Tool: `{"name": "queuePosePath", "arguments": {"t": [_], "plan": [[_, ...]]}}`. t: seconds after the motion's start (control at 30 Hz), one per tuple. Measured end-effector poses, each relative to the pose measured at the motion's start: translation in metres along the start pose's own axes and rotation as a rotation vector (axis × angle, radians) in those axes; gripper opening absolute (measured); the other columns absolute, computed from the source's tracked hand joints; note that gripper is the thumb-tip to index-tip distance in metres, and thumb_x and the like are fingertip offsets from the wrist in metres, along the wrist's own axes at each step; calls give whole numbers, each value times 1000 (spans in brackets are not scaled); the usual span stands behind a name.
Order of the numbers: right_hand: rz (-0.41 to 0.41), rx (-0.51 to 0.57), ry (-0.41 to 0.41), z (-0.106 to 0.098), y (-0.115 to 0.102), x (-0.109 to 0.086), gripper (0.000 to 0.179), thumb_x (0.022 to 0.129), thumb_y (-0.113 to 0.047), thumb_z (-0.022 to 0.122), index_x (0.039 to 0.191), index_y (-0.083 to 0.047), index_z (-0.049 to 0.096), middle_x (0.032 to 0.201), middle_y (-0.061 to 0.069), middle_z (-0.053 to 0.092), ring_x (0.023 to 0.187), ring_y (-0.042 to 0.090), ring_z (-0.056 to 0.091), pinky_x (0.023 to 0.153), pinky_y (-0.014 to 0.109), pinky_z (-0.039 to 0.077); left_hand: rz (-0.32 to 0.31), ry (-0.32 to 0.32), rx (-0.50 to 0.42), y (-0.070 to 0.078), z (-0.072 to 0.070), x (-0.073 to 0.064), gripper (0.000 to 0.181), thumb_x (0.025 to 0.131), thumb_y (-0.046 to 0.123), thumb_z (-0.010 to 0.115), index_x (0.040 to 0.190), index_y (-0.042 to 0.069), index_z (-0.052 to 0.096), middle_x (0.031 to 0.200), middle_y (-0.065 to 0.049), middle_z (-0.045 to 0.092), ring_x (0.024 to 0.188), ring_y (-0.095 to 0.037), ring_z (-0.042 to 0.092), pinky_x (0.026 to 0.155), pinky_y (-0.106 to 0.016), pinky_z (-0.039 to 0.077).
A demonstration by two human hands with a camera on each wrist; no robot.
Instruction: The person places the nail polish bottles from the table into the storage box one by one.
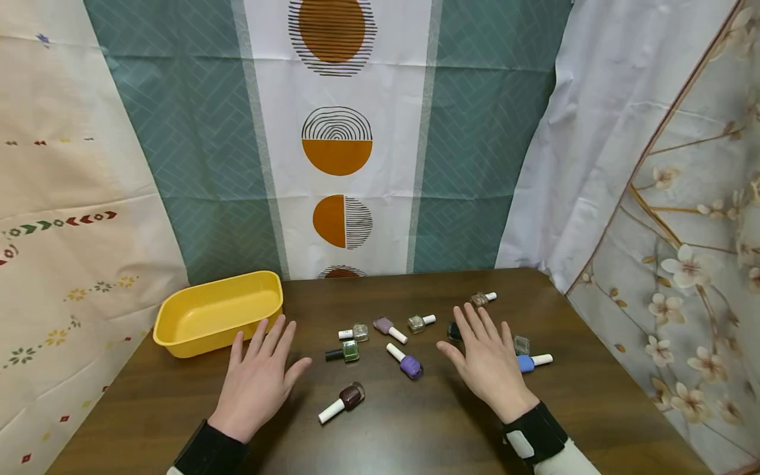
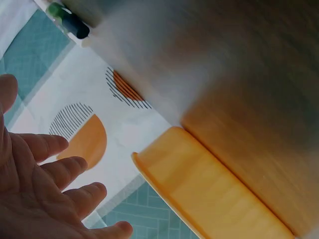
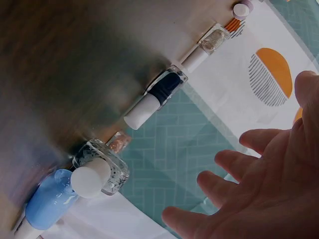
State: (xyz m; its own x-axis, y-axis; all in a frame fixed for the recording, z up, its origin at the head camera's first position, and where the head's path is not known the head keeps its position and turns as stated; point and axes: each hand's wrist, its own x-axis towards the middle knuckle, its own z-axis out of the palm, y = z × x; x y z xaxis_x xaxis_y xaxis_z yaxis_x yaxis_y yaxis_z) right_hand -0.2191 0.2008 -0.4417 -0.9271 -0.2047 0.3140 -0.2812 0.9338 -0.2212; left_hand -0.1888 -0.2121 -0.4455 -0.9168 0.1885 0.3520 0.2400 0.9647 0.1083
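My left hand [image 1: 255, 382] hovers palm down over the table, fingers straight and holding nothing, just in front of the yellow tub [image 1: 220, 310]. On the other side, my right hand [image 1: 491, 366] is likewise spread out and holds nothing. Partly hidden behind it lie a dark nail polish bottle [image 1: 454, 331], a clear glittery one [image 1: 522, 346] and a blue one [image 1: 526, 363]. Between the hands are a purple bottle [image 1: 411, 367], a dark brown bottle [image 1: 353, 396] and a green bottle [image 1: 351, 351] with a black cap. The right wrist view shows the blue bottle [image 3: 50, 199] close up.
Farther back lie a clear bottle [image 1: 360, 332], a mauve bottle [image 1: 383, 324], a gold glitter bottle [image 1: 415, 323] and a brownish glitter bottle [image 1: 479, 299]. The brown wooden table [image 1: 404, 429] ends at a patterned curtain [image 1: 475, 165]. Fabric hangs on both sides too.
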Motion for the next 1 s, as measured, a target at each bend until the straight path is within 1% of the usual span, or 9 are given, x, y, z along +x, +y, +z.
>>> {"name": "queuePosePath", "arguments": {"t": [0.1,0.3,0.47,0.67,0.8,0.87,1.0], "plan": [[-3,4,13,-1,0,-1,82,111,-59,57,171,-6,38,177,21,32,164,46,24,125,79,14,-8,-3,10,-2,-4,0,79,108,53,68,167,5,47,173,-22,39,162,-48,29,125,-76,13],[-9,7,30,0,0,2,82,111,-59,56,171,-7,38,177,20,32,165,44,23,126,76,14,-27,-11,23,-10,-9,7,82,106,52,71,166,4,46,175,-23,35,161,-51,27,126,-77,11],[-9,3,24,3,2,2,81,111,-59,56,171,-7,38,177,20,33,165,44,24,126,77,15,-40,-2,39,-20,-8,12,81,106,51,72,166,2,46,173,-25,37,161,-52,28,124,-78,12],[-15,1,19,5,2,1,82,111,-62,55,171,-8,39,176,20,34,165,43,25,126,77,16,-61,7,41,-33,-5,15,80,106,46,74,163,-3,46,170,-31,39,158,-56,29,125,-76,16],[-15,1,21,6,2,0,82,111,-62,55,171,-8,39,176,19,35,165,43,25,126,76,16,-67,7,62,-41,-4,18,79,105,44,75,162,-4,47,168,-33,40,157,-57,31,124,-77,18],[-16,3,26,6,2,-1,81,111,-62,55,170,-8,41,175,19,36,164,43,26,127,76,16,-66,13,70,-44,-4,19,78,105,43,75,161,-4,48,167,-33,42,156,-57,32,124,-78,19],[-24,2,40,6,2,-2,81,110,-62,56,170,-9,42,174,19,38,164,42,28,127,75,17,-57,58,74,-52,-5,22,74,104,40,77,158,-4,51,162,-34,46,153,-57,36,122,-79,21]]}}
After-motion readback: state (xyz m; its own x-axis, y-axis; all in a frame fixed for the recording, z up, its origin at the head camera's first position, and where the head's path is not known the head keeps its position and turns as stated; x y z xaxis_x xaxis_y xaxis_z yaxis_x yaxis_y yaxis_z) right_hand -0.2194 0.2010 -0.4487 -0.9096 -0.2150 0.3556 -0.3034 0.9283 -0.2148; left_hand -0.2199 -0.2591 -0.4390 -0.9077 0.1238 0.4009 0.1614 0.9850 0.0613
